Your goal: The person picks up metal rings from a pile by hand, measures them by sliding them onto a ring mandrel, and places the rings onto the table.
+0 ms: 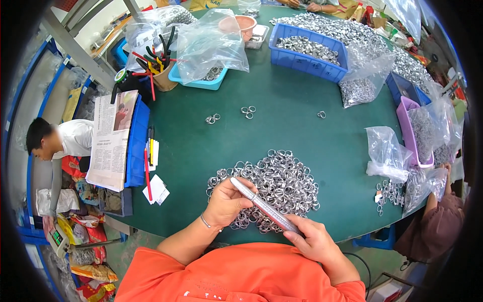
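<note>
Currently, your L hand [225, 204] & R hand [313, 240] both pinch the ring-stacked metal rod [264, 205], w/ most of the ring pile [271, 186] left unthreaded.

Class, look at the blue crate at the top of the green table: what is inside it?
The blue crate holds a heap of small metal rings, filling it in an uneven layer. The rings cover the crate's floor, so nothing beneath them can be seen.

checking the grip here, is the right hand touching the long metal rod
Touching. The head view shows the right hand closed over the lower end of the long metal rod, with the left hand gripping its upper end.
</note>
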`<state>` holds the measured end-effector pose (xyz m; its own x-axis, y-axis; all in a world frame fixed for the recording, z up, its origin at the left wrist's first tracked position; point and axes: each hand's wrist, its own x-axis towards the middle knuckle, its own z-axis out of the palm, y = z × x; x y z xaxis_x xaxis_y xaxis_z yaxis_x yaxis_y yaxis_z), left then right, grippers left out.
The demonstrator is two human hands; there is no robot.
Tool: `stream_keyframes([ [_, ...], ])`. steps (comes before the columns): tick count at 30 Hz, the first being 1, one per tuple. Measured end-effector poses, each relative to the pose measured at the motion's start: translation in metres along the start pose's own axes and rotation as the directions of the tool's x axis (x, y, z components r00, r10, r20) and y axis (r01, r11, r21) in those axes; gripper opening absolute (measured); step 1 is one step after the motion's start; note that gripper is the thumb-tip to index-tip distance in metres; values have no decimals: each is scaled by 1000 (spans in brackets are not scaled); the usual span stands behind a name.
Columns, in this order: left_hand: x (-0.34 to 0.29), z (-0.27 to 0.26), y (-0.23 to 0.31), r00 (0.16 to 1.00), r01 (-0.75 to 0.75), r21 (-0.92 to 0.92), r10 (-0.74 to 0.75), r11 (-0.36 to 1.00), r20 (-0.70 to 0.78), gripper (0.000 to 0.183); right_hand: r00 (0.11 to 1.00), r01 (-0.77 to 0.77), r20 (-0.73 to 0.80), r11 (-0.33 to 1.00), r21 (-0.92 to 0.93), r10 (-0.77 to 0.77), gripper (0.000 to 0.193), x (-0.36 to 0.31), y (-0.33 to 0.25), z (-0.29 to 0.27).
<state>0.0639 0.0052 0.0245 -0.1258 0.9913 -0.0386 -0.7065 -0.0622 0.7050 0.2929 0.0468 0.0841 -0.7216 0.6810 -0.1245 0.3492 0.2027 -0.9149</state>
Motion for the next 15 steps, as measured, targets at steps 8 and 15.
stream_keyframes([
  [8,2,-7,13,981,87,207,-120,974,152,32,998,3,65,999,48,-6,34,2,-5,-5],
  [15,4,-5,17,978,19,292,-78,956,192,28,996,62,68,998,14,-63,34,5,-3,-8],
])
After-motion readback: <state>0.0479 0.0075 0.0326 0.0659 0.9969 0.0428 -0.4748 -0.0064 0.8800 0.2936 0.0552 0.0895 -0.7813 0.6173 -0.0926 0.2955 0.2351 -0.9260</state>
